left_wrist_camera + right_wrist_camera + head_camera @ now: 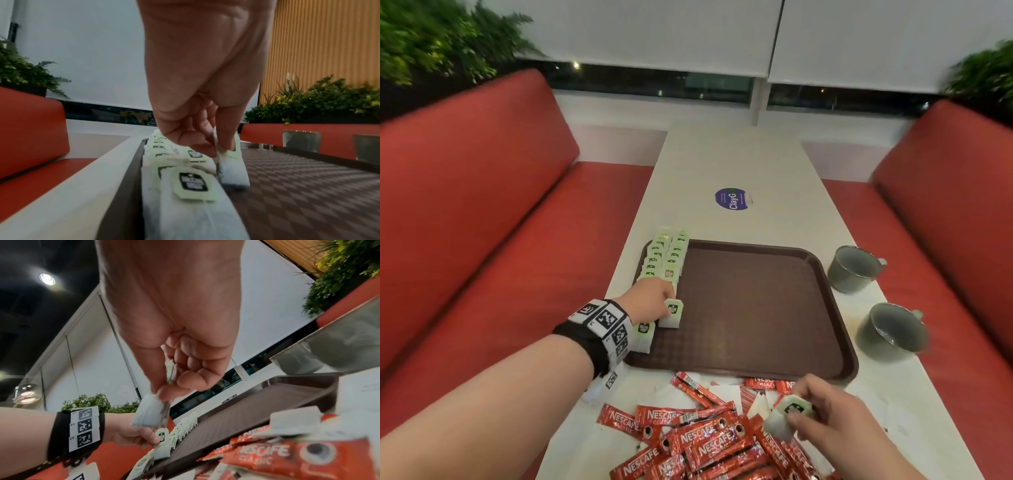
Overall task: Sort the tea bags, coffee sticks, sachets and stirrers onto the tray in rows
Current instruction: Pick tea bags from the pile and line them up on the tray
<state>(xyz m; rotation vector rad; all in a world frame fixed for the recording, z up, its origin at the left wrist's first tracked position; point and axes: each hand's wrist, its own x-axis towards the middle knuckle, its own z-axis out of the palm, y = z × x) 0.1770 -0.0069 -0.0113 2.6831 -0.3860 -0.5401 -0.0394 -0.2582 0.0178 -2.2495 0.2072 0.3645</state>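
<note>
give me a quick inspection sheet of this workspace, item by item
surface: pale table, brown tray near its front
job's things: tea bags in two rows along the tray's left side; coffee sticks and white sachets heaped in front of the tray; no stirrers seen
clutter: two grey mugs right of the tray, a round purple sticker beyond it
grippers: left hand pinches a tea bag on the tray; right hand holds another tea bag over the heap
cables: nothing seen
surroundings: red benches, plants, window blinds
</note>
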